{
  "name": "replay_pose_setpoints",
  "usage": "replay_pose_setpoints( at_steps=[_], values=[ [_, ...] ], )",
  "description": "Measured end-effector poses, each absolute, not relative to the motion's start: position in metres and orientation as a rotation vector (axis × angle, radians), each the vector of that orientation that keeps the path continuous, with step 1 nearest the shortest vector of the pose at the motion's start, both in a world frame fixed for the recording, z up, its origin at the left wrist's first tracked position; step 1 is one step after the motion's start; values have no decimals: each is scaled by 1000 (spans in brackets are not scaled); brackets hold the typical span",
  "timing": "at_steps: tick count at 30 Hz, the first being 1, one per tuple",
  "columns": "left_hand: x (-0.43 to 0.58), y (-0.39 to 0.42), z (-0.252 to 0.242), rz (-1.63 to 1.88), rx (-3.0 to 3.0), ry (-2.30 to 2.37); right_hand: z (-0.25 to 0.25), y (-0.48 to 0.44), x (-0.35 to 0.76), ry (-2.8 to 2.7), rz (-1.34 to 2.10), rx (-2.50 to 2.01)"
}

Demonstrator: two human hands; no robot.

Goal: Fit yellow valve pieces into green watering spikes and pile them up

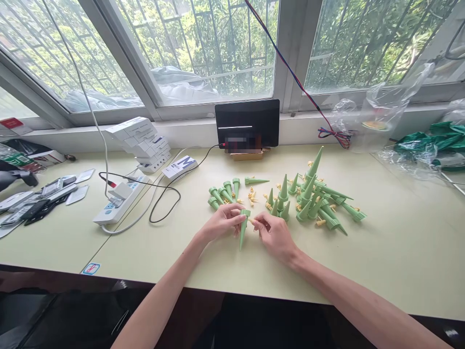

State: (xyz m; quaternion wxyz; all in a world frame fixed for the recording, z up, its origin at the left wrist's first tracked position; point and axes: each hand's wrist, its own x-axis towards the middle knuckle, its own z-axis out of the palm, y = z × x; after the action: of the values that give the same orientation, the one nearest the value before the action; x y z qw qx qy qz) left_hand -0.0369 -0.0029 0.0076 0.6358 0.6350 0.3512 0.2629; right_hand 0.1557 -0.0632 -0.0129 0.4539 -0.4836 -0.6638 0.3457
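My left hand (225, 221) is closed on a green plastic spike (243, 235), its wide ribbed cap up and its tip pointing down. Against the spike's side, just under the cap, my right hand (274, 234) pinches a small yellow plug (251, 221). Beyond the hands lie several loose yellow plugs (252, 195) and one green spike (256, 181) on its side. Several more green spikes (225, 189) form a row behind my left hand. To the right, a pile of green spikes (308, 194), many with yellow plugs, partly stands and partly lies down.
A tablet (247, 125) leans by the window. At left are a power strip (121, 198) with cables, a stack of white boxes (141, 140) and flat phone-like parts (43, 198). Clear plastic bags (378, 116) and green plastic (432, 143) lie at the back right of the table (399, 242).
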Motion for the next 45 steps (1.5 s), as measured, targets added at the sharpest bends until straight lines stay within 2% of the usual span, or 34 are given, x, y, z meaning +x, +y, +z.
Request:
replay_pose_setpoints(
  at_steps=[14,28,45],
  values=[
    [-36,-3,5,627,1472,775,-13,-61,155,-1713,845,-1177],
    [-36,-1,1,641,1488,784,-9,-60,156,-1570,1118,-1182],
    [-34,0,2,655,1484,755,-18,-53,156,-1720,789,-1076]
  ],
)
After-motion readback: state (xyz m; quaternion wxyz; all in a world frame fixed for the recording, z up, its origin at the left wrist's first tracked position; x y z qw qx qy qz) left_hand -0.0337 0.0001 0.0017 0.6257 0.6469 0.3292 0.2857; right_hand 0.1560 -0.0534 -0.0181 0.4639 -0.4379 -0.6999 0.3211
